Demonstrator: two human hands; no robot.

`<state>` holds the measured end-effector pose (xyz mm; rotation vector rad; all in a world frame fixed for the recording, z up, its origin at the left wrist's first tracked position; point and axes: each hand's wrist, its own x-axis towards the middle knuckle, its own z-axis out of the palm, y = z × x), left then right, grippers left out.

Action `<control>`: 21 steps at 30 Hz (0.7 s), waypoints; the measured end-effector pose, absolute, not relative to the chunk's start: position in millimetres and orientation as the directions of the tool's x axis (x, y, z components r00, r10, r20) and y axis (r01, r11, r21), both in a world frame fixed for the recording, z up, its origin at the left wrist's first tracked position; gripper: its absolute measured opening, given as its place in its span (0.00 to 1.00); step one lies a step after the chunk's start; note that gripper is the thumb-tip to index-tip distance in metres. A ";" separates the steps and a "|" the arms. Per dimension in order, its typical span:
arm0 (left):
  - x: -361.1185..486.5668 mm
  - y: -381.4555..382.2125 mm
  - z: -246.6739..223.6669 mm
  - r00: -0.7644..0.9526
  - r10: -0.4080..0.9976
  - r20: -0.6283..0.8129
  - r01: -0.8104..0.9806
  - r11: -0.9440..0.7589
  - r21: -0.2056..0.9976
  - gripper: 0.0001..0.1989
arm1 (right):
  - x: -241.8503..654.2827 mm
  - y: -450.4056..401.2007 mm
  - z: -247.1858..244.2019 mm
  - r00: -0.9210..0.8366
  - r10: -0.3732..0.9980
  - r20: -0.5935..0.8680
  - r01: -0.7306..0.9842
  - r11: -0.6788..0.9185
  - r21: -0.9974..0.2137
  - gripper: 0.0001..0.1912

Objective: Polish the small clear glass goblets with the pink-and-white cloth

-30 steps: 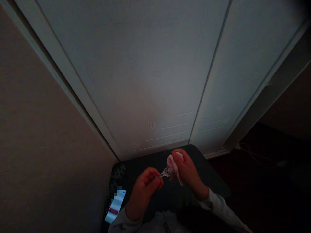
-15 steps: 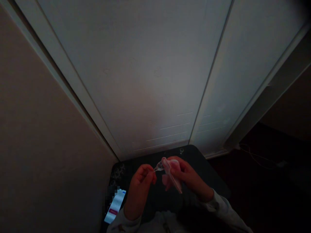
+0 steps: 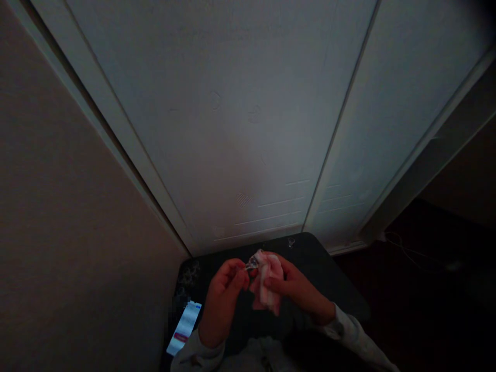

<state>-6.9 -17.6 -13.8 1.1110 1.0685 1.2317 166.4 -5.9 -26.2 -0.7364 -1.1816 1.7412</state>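
Dimly lit, the dark tabletop (image 3: pixel 329 276) had rounded corners and a smooth, dull surface, and it stood close against a tall pale panel (image 3: pixel 232 134) marked with shallow raised lines and faint curved shapes. A straight dark seam ran down that panel toward the table's far edge. On the left rose a plain brownish wall (image 3: pixel 77 232), flat and matte. The pink cloth (image 3: pixel 267 287) looked soft and limp, bunched into folds at the top, with its loose ends hanging over the tabletop. Grey sleeves (image 3: pixel 358 330) covered both forearms to the wrists.

As for the clear cup (image 3: pixel 253 262), it was small, shiny and see-through, with a thin stem and a wider end that caught specks of light; whether it was glass or plastic could not be told. It was held above the table, between the two hands, its wide end against the cloth. The left hand (image 3: pixel 227 292) pinched the stem between thumb and curled fingers, while the right hand (image 3: pixel 298 287) gripped the cloth, thumb across the front.

Several clear pieces (image 3: pixel 189 272) clustered at the far left corner, and a single clear piece (image 3: pixel 291 242) sat near the far edge. A lit phone (image 3: pixel 184 328) lay slanted beside the left forearm.
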 end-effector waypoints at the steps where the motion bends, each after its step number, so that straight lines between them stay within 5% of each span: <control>1: -7.0 -17.0 -15.0 0.041 0.999 -0.004 -0.150 0.010 0.989 0.15 | 164.4 -5.5 -27.8 -0.427 0.904 -0.017 -0.340 -0.177 -0.923 0.26; 11: -5.9 -18.2 -16.8 0.046 0.999 -0.011 -0.133 0.017 0.991 0.14 | 155.0 -1.9 -22.6 -0.246 0.969 -0.005 -0.260 -0.071 -0.963 0.12; 21: 0.4 -22.0 -21.4 0.069 0.997 -0.023 -0.218 0.038 0.975 0.16 | 166.0 -0.4 -26.7 -0.282 0.959 0.013 -0.187 -0.042 -0.982 0.09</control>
